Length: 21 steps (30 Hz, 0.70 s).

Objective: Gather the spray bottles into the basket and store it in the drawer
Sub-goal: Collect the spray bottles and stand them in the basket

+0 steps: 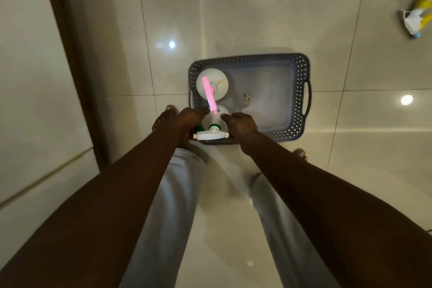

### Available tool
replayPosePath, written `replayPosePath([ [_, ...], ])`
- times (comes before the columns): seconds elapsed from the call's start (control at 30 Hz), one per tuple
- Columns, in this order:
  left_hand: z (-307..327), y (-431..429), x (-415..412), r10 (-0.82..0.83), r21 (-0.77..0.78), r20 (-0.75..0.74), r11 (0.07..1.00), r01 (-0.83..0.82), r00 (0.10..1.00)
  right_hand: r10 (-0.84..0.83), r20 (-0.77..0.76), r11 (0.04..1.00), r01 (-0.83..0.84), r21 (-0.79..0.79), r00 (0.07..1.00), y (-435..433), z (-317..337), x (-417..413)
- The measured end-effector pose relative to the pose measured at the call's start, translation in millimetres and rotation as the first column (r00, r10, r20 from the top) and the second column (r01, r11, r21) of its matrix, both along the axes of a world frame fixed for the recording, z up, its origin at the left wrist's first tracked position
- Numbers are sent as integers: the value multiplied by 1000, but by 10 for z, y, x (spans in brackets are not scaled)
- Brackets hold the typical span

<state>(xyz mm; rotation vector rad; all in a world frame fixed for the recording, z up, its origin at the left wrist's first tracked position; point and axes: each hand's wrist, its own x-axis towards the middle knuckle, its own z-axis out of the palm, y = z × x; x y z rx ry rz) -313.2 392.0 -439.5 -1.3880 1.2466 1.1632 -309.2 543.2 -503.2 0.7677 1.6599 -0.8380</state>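
Glossy cream tiled floor [280, 18] mirrors ceiling lights; pale cabinet [28, 77] left, dark-edged.

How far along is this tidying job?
Done: the pink-nozzle spray bottle stands in the grey basket on the floor. In hand: both hands, left and right, are at the white-and-green spray bottle at the basket's near edge. Left: a yellow bottle lying far right, then the drawer.
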Motion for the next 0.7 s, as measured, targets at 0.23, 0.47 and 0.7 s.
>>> replayPosePath([
  [0.23, 583, -364, -236, -269, -46, -80, 963, 266, 960, -9, -163, 999, 17, 48, 987, 266, 989, -197],
  [0.47, 1731, -482, -829, -391, -353, -395, 900, 256, 831, 3, -545, 1000, -13, -14, 839, 834, 2496, -691],
  [0.7, 2206, 603, -1840, -308, -283, -644, 946, 156, 701, -110, -717, 993, 101, -56, 689, 1805, 2848, -1534],
])
